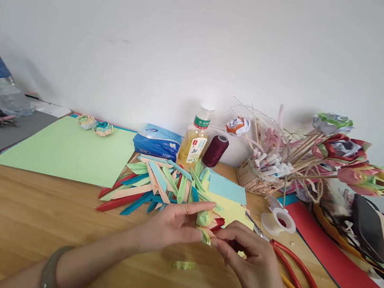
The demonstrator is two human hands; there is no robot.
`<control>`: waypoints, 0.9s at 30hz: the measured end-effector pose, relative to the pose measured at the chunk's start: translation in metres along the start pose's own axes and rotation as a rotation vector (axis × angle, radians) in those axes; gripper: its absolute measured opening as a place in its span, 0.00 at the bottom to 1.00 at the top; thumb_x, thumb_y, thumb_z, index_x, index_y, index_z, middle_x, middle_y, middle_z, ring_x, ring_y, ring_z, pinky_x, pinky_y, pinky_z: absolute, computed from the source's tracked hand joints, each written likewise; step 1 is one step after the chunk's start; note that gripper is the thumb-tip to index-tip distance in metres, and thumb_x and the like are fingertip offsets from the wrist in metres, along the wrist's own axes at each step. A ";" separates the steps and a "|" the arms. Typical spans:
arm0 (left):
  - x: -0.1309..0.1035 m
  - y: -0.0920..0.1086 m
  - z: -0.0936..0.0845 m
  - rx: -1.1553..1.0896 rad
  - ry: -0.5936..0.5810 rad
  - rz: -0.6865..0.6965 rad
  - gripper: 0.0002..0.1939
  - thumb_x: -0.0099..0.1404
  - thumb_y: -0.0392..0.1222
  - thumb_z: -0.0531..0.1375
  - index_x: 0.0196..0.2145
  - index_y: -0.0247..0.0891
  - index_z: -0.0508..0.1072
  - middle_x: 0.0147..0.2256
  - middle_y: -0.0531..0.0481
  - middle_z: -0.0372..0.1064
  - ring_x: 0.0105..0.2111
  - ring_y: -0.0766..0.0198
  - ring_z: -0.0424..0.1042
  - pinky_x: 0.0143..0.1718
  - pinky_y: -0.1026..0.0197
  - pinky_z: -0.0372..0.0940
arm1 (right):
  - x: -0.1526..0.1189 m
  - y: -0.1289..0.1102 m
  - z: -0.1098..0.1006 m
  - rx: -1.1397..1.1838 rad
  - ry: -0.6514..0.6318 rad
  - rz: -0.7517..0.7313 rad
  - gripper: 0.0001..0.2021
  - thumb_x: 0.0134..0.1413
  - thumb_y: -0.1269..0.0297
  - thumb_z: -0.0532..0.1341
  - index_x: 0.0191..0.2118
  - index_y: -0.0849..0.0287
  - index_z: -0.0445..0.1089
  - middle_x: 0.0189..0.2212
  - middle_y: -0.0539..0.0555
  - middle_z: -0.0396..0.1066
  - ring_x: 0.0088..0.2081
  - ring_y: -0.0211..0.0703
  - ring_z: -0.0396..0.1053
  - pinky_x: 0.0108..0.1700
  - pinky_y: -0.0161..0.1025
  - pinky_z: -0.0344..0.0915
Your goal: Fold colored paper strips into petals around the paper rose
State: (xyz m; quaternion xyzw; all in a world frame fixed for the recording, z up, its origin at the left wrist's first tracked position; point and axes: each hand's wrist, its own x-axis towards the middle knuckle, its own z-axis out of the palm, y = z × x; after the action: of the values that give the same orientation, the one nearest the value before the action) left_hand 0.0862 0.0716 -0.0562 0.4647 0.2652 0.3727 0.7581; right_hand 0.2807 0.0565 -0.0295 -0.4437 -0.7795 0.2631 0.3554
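Observation:
A small folded-paper flower [207, 218] in pale green, yellow and red is held between my two hands above the desk. My left hand [169, 225] supports it from the left, its thumb and fingers closed about the paper. From the right, my right hand [251, 254] pinches the flower's lower edge between thumb and fingertips. Just beyond the hands lies a pile of folded paper strips [161, 180] in green, peach, red and blue. Red-and-yellow-handled scissors [313, 287] rest beside my right hand. A small yellow-green piece [184, 265] lies below the hands.
Two small paper flowers [103, 128] sit on a green sheet [67, 154]. A tissue pack [157, 141], a drink bottle [196, 137] and a maroon thread cone [216, 151] stand by the wall. Right are a spool [278, 222], a basket [259, 178] and stemmed paper flowers [367, 177].

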 end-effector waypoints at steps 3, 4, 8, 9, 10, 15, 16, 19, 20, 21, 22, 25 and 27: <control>0.000 0.001 0.000 -0.022 0.143 -0.064 0.31 0.60 0.57 0.57 0.59 0.50 0.59 0.54 0.44 0.64 0.43 0.58 0.71 0.39 0.57 0.69 | -0.002 0.002 -0.001 -0.049 0.025 -0.159 0.04 0.56 0.70 0.61 0.33 0.57 0.72 0.27 0.51 0.72 0.27 0.37 0.70 0.28 0.30 0.66; 0.000 0.001 0.000 -0.008 0.189 -0.089 0.31 0.61 0.59 0.55 0.59 0.48 0.59 0.52 0.43 0.66 0.39 0.60 0.72 0.35 0.58 0.69 | -0.003 0.003 -0.001 -0.088 0.025 -0.230 0.05 0.56 0.72 0.60 0.35 0.57 0.72 0.29 0.52 0.73 0.29 0.37 0.71 0.30 0.30 0.67; 0.003 0.004 0.000 0.084 0.221 -0.170 0.32 0.56 0.64 0.57 0.47 0.34 0.72 0.33 0.44 0.72 0.27 0.65 0.69 0.27 0.63 0.66 | -0.006 0.010 -0.003 -0.314 -0.023 -0.480 0.11 0.57 0.77 0.56 0.41 0.58 0.71 0.31 0.53 0.74 0.29 0.37 0.71 0.29 0.32 0.65; 0.003 0.005 0.000 0.102 0.204 -0.192 0.31 0.53 0.63 0.60 0.43 0.33 0.74 0.30 0.46 0.71 0.25 0.66 0.68 0.25 0.64 0.65 | -0.006 0.011 -0.003 -0.355 -0.029 -0.521 0.12 0.58 0.77 0.55 0.42 0.58 0.71 0.31 0.54 0.74 0.29 0.38 0.71 0.28 0.32 0.64; 0.004 0.007 0.001 0.103 0.189 -0.214 0.29 0.51 0.60 0.63 0.41 0.32 0.74 0.29 0.47 0.70 0.23 0.67 0.67 0.24 0.64 0.64 | -0.006 0.012 -0.003 -0.379 -0.032 -0.556 0.12 0.58 0.78 0.54 0.42 0.58 0.71 0.31 0.54 0.74 0.29 0.38 0.72 0.27 0.33 0.64; 0.004 0.011 0.002 -0.088 0.220 -0.189 0.24 0.49 0.47 0.67 0.43 0.35 0.72 0.36 0.46 0.71 0.30 0.64 0.70 0.29 0.62 0.66 | -0.003 0.008 -0.003 -0.334 0.055 -0.450 0.12 0.54 0.78 0.58 0.43 0.57 0.68 0.34 0.55 0.74 0.35 0.40 0.73 0.35 0.34 0.68; 0.003 0.011 0.002 -0.111 0.229 -0.166 0.25 0.49 0.45 0.67 0.45 0.37 0.71 0.38 0.46 0.70 0.32 0.63 0.70 0.30 0.61 0.66 | -0.003 0.006 -0.003 -0.297 0.105 -0.384 0.12 0.53 0.77 0.59 0.42 0.57 0.67 0.33 0.54 0.74 0.34 0.40 0.72 0.35 0.34 0.68; 0.002 0.009 0.004 -0.111 0.231 -0.100 0.27 0.50 0.41 0.68 0.49 0.42 0.68 0.48 0.45 0.66 0.37 0.61 0.70 0.32 0.61 0.66 | -0.002 0.000 -0.004 -0.181 0.193 -0.232 0.07 0.54 0.75 0.60 0.36 0.56 0.67 0.28 0.51 0.71 0.28 0.38 0.69 0.29 0.33 0.67; 0.001 0.008 0.005 -0.103 0.223 -0.084 0.28 0.50 0.40 0.68 0.49 0.43 0.68 0.50 0.46 0.64 0.39 0.61 0.69 0.33 0.62 0.65 | -0.001 -0.001 -0.003 -0.158 0.187 -0.200 0.06 0.54 0.74 0.60 0.34 0.56 0.66 0.26 0.50 0.70 0.26 0.37 0.68 0.27 0.33 0.66; 0.001 0.006 0.006 -0.097 0.209 -0.068 0.27 0.50 0.39 0.68 0.49 0.43 0.68 0.51 0.46 0.64 0.39 0.62 0.69 0.34 0.62 0.65 | -0.001 -0.002 -0.002 -0.146 0.175 -0.175 0.05 0.54 0.73 0.60 0.33 0.56 0.66 0.25 0.50 0.69 0.24 0.37 0.66 0.25 0.32 0.65; 0.001 0.005 0.007 -0.091 0.190 -0.050 0.27 0.49 0.37 0.68 0.48 0.43 0.69 0.50 0.47 0.64 0.39 0.62 0.68 0.35 0.62 0.65 | -0.001 -0.002 -0.002 -0.143 0.160 -0.158 0.04 0.54 0.73 0.60 0.32 0.57 0.66 0.25 0.50 0.68 0.24 0.36 0.66 0.24 0.32 0.65; 0.003 0.000 0.008 -0.074 0.112 0.022 0.25 0.49 0.34 0.68 0.46 0.41 0.69 0.41 0.50 0.66 0.38 0.64 0.67 0.38 0.62 0.64 | -0.002 0.000 0.002 -0.154 0.130 -0.131 0.03 0.54 0.71 0.61 0.31 0.57 0.67 0.24 0.50 0.67 0.23 0.36 0.65 0.23 0.32 0.64; 0.004 -0.004 0.008 -0.072 0.086 0.079 0.23 0.49 0.34 0.68 0.44 0.42 0.68 0.40 0.51 0.65 0.37 0.66 0.66 0.39 0.62 0.63 | -0.002 0.002 0.003 -0.150 0.117 -0.134 0.02 0.54 0.71 0.61 0.32 0.58 0.67 0.25 0.50 0.68 0.23 0.36 0.65 0.24 0.32 0.64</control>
State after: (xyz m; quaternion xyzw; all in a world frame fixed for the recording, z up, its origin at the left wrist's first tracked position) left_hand 0.0956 0.0696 -0.0564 0.4305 0.2656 0.4313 0.7471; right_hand 0.2803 0.0556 -0.0336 -0.4306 -0.8028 0.1533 0.3829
